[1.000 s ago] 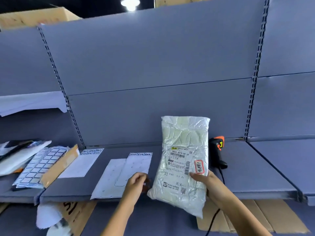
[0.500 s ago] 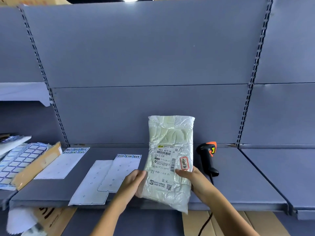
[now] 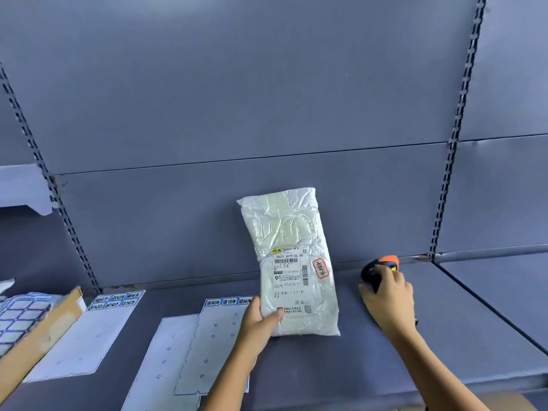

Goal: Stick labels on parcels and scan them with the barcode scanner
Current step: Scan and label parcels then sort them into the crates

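Two hands extended, left hand (image 3: 260, 320) pinching parcel (image 3: 289, 232) at lower corner, right hand (image 3: 390, 301), fingers (image 3: 390, 275) curled round scanner (image 3: 369, 274)

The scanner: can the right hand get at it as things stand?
Probably yes: the right hand is on the scanner, curled round it, with nothing between them. The left hand holds the parcel off to the side.

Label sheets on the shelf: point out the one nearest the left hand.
The backing sheet with one row of three blue labels along its top, beside the left hand; the other sheets lie farther left.
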`<state>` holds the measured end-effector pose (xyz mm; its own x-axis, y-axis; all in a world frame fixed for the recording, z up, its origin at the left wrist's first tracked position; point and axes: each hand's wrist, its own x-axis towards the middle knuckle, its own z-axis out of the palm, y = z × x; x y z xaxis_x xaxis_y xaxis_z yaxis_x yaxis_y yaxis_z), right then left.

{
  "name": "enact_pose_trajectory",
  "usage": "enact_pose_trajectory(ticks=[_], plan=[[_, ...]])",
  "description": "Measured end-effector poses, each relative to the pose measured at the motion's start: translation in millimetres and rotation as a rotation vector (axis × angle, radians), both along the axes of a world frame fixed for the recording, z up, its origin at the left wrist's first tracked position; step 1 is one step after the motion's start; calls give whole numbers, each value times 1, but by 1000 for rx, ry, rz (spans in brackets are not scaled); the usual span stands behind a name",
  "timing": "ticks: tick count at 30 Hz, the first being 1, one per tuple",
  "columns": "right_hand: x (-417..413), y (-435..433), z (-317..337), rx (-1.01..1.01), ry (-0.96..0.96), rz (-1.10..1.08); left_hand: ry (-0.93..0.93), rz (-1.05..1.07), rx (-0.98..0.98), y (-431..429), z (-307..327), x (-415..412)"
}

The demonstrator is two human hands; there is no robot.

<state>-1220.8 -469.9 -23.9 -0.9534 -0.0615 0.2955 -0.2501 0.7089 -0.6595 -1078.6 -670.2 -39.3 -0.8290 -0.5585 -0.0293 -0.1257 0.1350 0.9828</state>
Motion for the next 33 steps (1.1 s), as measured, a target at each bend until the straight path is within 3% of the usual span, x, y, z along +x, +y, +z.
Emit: enact_pose_trajectory(ticks=[2,4,6,11,16,18,22,33], plan=[[-7,-1,-8,241,-135,-22,-29,-9,-42,-7,-5,-10],[-13,-5,-14,470,-154,-64,-46,-24,-78,-11,-8,-21],[-18,-7,-16,513,-155,-128,-60,-50,-90,-15,-10,-30],[-28,1,-9,152,-285,-138,-160,-65,-152,-25,-21,-46],[23,-18,15,-548,-171,84,-225,-19,-259,-23,-20,-54],[54,-34,20,-737,-156,230,-233,18,-314,-21,-18,-56],[87,-63,17,-872,-197,408,-224,49,-374,-19,-19,-58],[105,-75,22,-891,-296,437,-183,46,-365,-20,-22,-55]])
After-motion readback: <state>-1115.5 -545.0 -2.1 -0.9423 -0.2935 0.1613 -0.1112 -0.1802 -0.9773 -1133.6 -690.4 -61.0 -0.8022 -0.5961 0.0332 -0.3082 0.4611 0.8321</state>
